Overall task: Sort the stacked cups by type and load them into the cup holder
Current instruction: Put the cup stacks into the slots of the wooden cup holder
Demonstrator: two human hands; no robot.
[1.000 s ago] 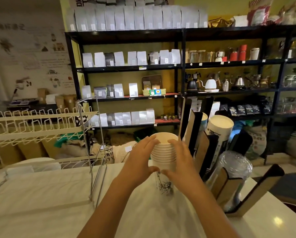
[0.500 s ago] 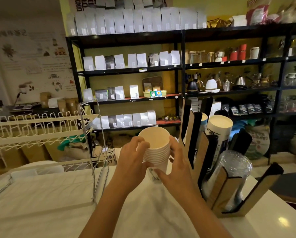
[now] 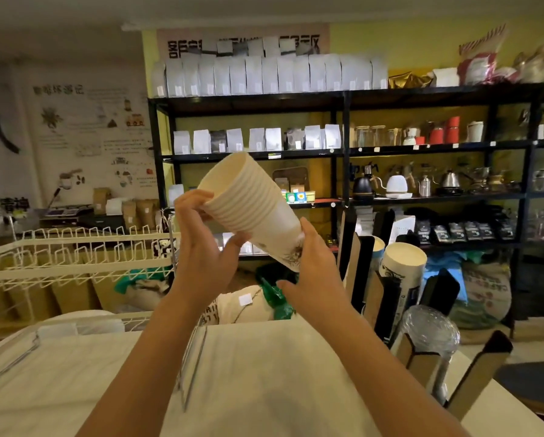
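Both hands, left (image 3: 208,247) and right (image 3: 314,269), grip the tilted cup stack (image 3: 251,209) with curled fingers above the tabletop (image 3: 264,389), not yet loaded into the partly filled holder (image 3: 422,357) at its right edge.

Dim warm indoor light, wide-angle edge distortion, slight motion blur

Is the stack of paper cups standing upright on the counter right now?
No: the stack of paper cups is lifted off the counter and tilted, open end up-left, gripped by the left hand and right hand.
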